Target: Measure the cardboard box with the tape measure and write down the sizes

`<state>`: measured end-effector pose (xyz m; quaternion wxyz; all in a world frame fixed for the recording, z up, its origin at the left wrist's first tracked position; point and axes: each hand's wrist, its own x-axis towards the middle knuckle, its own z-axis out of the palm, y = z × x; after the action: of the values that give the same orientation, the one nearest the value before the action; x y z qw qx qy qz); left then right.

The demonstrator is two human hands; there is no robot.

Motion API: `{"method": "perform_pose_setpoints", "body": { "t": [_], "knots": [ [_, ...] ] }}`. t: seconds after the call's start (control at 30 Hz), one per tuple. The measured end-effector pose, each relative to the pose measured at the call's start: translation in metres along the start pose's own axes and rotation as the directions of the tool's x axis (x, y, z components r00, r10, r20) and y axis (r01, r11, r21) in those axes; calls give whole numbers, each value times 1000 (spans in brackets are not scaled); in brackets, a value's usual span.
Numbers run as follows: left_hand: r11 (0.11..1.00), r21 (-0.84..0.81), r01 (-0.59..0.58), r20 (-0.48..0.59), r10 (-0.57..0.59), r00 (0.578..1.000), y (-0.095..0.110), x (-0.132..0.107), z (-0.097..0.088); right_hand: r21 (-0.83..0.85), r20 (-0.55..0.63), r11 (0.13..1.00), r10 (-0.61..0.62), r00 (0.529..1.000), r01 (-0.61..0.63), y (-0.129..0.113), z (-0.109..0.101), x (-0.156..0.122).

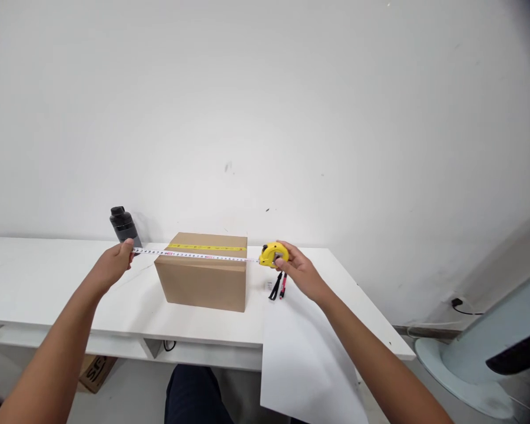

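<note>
Between my two hands a white measuring blade (189, 255) is drawn out across the top of a brown cardboard box (203, 287). My left hand (117, 260) pinches the blade's free end, left of the box. To the right of the box, my right hand (301, 268) grips the yellow tape measure case (272, 254), its black wrist strap (275, 287) hanging below. A strip of yellow tape (207, 247) with dark print runs along the box's top, just behind the blade. Whether the blade touches the box top I cannot tell.
A black bottle (122, 224) stands behind my left hand by the wall. A red pen (283, 287) lies near white paper (304, 353) that overhangs the white table's (203, 330) front edge. Below is another carton (96, 372); a pale column (499, 341) stands at right.
</note>
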<state>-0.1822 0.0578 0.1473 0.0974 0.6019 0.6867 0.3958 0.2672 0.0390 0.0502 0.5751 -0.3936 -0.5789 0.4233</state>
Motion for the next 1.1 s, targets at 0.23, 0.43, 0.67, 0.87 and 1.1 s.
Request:
{"method": "perform_pose_setpoints", "body": {
  "t": [0.23, 0.43, 0.67, 0.87, 1.1],
  "knots": [
    [939, -343, -3, 377, 141, 915, 31, -127, 78, 360, 64, 931, 39, 997, -59, 0, -2, 73],
    [867, 24, -497, -153, 495, 856, 89, -145, 159, 393, 129, 914, 56, 990, -102, 11, 19, 153],
    [823, 228, -521, -338, 569, 750, 102, -111, 192, 528, 112, 845, 27, 993, -83, 48, 27, 191],
    [834, 269, -482, -317, 549, 773, 103, -110, 207, 628, 100, 771, 56, 993, -107, 89, 50, 196],
    [865, 225, -449, -286, 499, 818, 108, -104, 204, 683, 137, 716, 72, 988, -147, 105, 72, 195]
  ]
}}
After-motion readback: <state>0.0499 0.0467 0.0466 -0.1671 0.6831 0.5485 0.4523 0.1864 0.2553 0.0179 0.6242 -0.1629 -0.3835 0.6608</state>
